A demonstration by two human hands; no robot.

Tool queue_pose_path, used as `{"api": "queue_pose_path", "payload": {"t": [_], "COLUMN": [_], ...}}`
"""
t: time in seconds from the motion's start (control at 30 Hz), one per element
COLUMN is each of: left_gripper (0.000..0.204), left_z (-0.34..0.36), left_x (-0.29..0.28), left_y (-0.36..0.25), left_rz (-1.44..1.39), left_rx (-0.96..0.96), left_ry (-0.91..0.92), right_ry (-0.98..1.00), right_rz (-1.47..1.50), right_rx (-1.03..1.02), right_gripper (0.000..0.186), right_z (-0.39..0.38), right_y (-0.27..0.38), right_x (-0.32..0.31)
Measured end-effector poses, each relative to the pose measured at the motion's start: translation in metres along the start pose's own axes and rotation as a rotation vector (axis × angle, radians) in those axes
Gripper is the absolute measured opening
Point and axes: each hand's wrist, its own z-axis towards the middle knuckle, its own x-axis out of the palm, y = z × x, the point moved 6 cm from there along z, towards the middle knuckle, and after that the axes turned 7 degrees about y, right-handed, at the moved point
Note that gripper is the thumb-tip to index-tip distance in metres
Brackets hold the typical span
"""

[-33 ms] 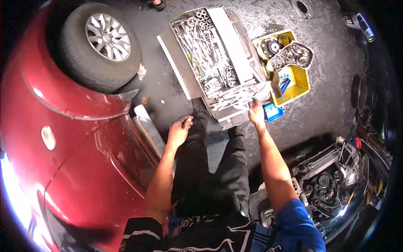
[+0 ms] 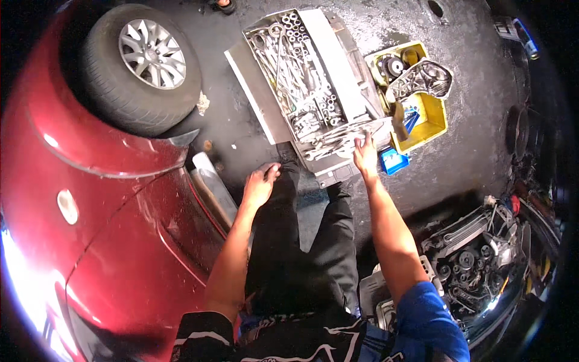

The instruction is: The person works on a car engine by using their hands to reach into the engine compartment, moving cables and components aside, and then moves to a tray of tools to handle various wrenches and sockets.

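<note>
An open metal toolbox (image 2: 267,107) holds sockets and several wrenches (image 2: 329,146), some lying across its near tray. My right hand (image 2: 365,155) reaches onto these wrenches, fingers apart at the tray's right side. Lower left, my left hand (image 2: 263,181) is curled closed above my left thigh; whatever it may hold is hidden. A small blue tray (image 2: 394,163) sits just right of my right hand.
A red car body (image 2: 102,241) and wheel (image 2: 151,54) fill the left. Yellow bins (image 2: 434,127) with metal parts stand right of the toolbox. An engine (image 2: 467,271) lies lower right. A spray can (image 2: 525,39) is at upper right, and part of a foot (image 2: 225,6) shows at the top.
My right hand has moved slightly up and left onto the wrenches, its fingers a little more spread. My left hand has shifted slightly upward and right.
</note>
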Motion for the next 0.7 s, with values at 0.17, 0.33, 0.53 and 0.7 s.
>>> {"api": "queue_pose_path", "payload": {"t": [0.17, 0.33, 0.53, 0.7], "left_gripper": [0.034, 0.033, 0.033, 0.045], "left_z": [0.099, 0.177, 0.238, 0.259], "left_x": [-0.007, -0.016, 0.029, 0.071], "left_y": [-0.055, -0.099, -0.114, -0.123], "left_rz": [0.377, 0.491, 0.874, 1.041], "left_rx": [0.172, 0.186, 0.481, 0.83], "left_ry": [0.042, -0.049, -0.129, -0.007], "right_ry": [-0.111, -0.191, -0.194, -0.231], "right_rz": [-0.232, -0.164, -0.195, -0.239], "right_rx": [0.07, 0.276, 0.306, 0.292], "right_gripper": [0.066, 0.055, 0.055, 0.058], "right_z": [0.094, 0.101, 0.105, 0.104], "right_y": [0.054, 0.082, 0.075, 0.078], "right_x": [0.053, 0.068, 0.073, 0.07]}}
